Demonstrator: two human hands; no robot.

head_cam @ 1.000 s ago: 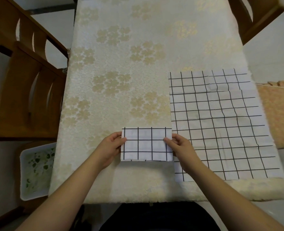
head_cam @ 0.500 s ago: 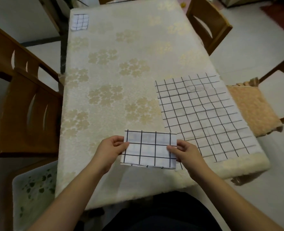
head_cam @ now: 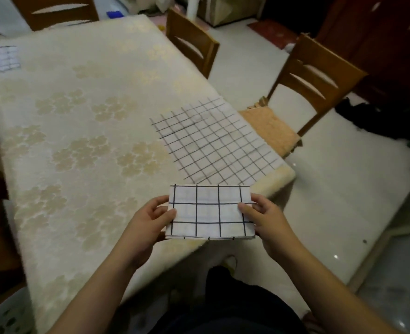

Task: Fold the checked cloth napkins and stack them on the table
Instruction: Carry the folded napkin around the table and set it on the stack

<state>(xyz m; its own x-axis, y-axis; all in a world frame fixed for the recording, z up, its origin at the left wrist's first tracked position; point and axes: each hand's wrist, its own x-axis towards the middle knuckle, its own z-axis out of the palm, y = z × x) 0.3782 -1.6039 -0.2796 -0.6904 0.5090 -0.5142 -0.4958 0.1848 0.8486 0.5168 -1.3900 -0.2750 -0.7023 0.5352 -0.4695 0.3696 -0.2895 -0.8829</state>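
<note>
A folded checked napkin (head_cam: 210, 212), white with dark grid lines, is lifted above the near right corner of the table (head_cam: 78, 116). My left hand (head_cam: 148, 221) pinches its left edge and my right hand (head_cam: 263, 219) pinches its right edge. An unfolded checked napkin (head_cam: 213, 143) lies flat on the table near the right edge, just beyond the held one. A small stack of folded napkins (head_cam: 2, 58) sits at the table's far left corner.
The table carries a cream cloth with gold flowers. Wooden chairs stand at the far end (head_cam: 54, 10) and on the right (head_cam: 192, 47), one with an orange cushion (head_cam: 269, 128). A white tray (head_cam: 4, 314) sits on the floor at the lower left.
Both hands lifted the folded napkin off the table and carried it towards the near right corner. The camera swung right, bringing the far stack and the right-hand chairs into view.
</note>
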